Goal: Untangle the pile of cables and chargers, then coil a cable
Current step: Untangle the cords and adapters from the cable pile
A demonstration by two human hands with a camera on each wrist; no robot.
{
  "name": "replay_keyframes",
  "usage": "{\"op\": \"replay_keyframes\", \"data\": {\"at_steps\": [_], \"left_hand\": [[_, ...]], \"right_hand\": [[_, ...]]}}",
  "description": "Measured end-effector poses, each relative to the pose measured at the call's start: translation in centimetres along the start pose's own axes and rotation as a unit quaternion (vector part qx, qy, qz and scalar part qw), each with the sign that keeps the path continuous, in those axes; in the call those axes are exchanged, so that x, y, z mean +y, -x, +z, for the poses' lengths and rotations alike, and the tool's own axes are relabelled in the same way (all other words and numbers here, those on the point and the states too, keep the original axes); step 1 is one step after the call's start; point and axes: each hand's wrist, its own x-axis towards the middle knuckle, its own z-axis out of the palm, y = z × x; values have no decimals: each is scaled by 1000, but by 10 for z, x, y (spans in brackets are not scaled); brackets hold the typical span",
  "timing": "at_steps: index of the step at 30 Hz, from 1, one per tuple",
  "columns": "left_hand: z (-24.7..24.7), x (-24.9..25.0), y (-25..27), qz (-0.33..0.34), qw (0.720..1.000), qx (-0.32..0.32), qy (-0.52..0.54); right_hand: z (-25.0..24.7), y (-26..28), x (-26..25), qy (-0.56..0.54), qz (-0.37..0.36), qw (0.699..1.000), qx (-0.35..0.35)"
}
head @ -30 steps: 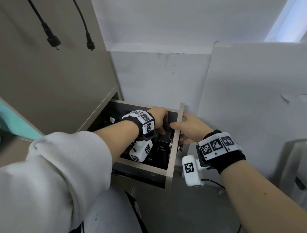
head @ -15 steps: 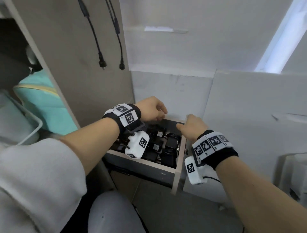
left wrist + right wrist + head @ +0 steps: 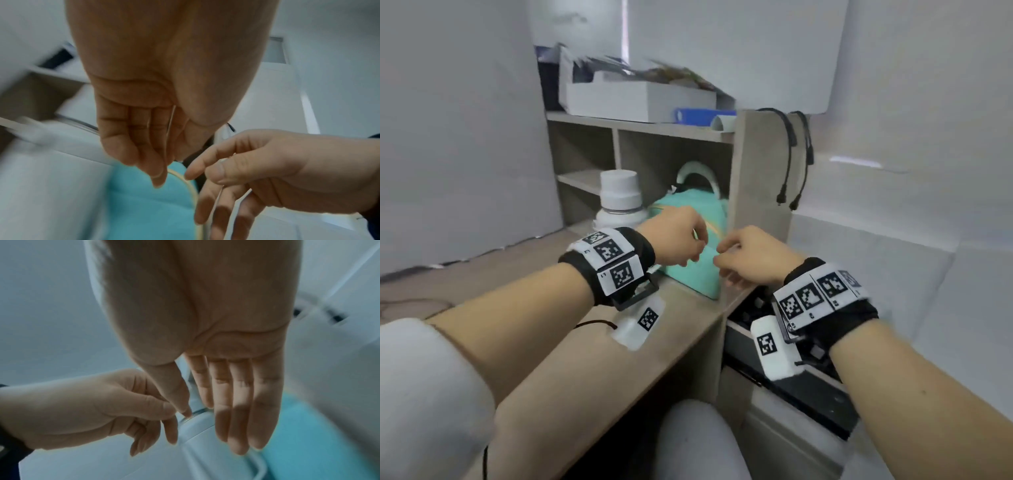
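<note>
Both hands are hovering close together above the counter [image 3: 681, 329] edge: left hand [image 3: 677, 236] pinching a thin strand [image 3: 169, 128], right hand [image 3: 751, 255] fingers loosely extended, holding nothing clearly.

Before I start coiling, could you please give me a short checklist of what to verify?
1. Cable in hand: the left hand pinches a thin pale cable: ok.
2. Second grip: the cable crosses the right hand at its fingers, but a pinch is unclear: cannot tell.
3. Cable free of the pile: its ends are out of view: cannot tell.
4. Hands close enough to work together: nearly touching: ok.
5. Drawer shut: it stands open below the right wrist: not ok.
</note>
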Motion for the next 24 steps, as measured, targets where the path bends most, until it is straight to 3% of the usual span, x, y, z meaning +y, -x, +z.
{"op": "replay_keyframes", "data": {"at_steps": [5,10,13,16,20,24], "left_hand": [[-76,-103,104,-152,987,28,-44],[-130,-191,220,-304,950,51,-46],[-150,-229,290,-390,914,12,-115],[-159,-256,350,-463,863,-77,-189],[-158,-282,398,-501,819,-152,-233],[-146,-302,409,-495,839,-128,-186]], "right_hand": [[93,-18,-106,-8,-115,988,-102],[193,-19,-196,44,-227,948,-217],[243,-18,-236,123,-298,913,-248],[286,-18,-261,210,-353,871,-269],[339,-19,-281,273,-368,837,-300],[374,-8,-300,281,-389,813,-330]]}}
